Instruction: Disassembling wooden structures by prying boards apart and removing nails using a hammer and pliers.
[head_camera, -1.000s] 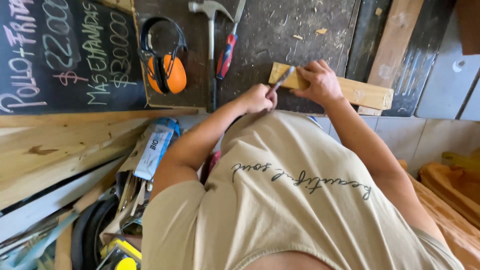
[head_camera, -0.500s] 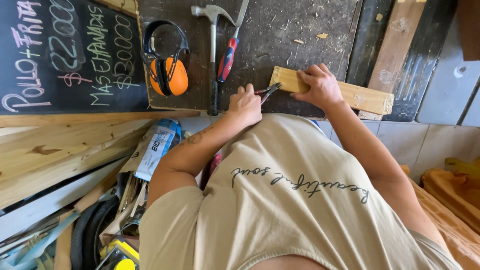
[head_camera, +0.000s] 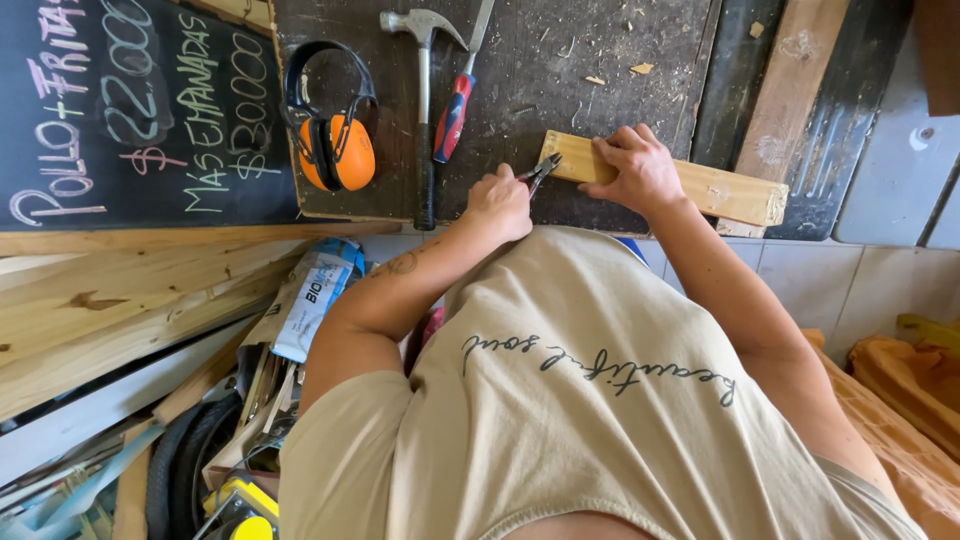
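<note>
Left hand (head_camera: 500, 203) has brought pliers (head_camera: 543, 170) to the wood block's (head_camera: 700, 187) end.

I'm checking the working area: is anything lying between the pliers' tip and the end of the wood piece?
Nothing visible: the pliers in the left hand meet the end of the wood piece, which the right hand presses down.

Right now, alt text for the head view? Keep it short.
Seen from above, a person's right hand presses a short wooden block onto a dark workbench while the left hand holds pliers at the block's end. Orange earmuffs, a hammer and a red-handled screwdriver lie beside them.
</note>
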